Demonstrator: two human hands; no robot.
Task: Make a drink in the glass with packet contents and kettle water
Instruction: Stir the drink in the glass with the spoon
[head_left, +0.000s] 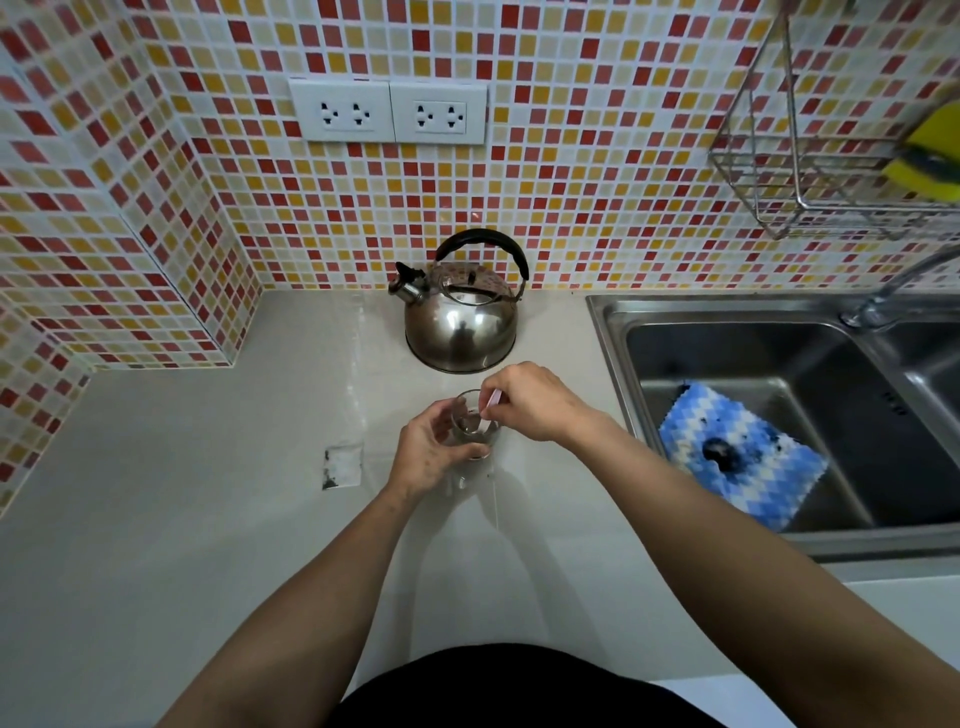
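A clear glass (470, 422) stands on the pale counter (208, 519) in front of a steel kettle (460, 312) with a black handle. My left hand (431, 447) wraps around the glass from the left and holds it. My right hand (535, 402) is above the glass rim and pinches a thin pale stick or spoon (491, 410) that reaches down into the glass. Dark bits show at the bottom of the glass. A clear packet (343, 466) with dark residue lies flat on the counter to the left of the glass.
A steel sink (753, 364) is set in the counter on the right, with a blue-and-white cloth (743, 460) inside and a tap (893, 291) behind. A wire rack (810, 171) with a yellow sponge (930, 150) hangs above. Two wall sockets (389, 111) are on the tiled wall.
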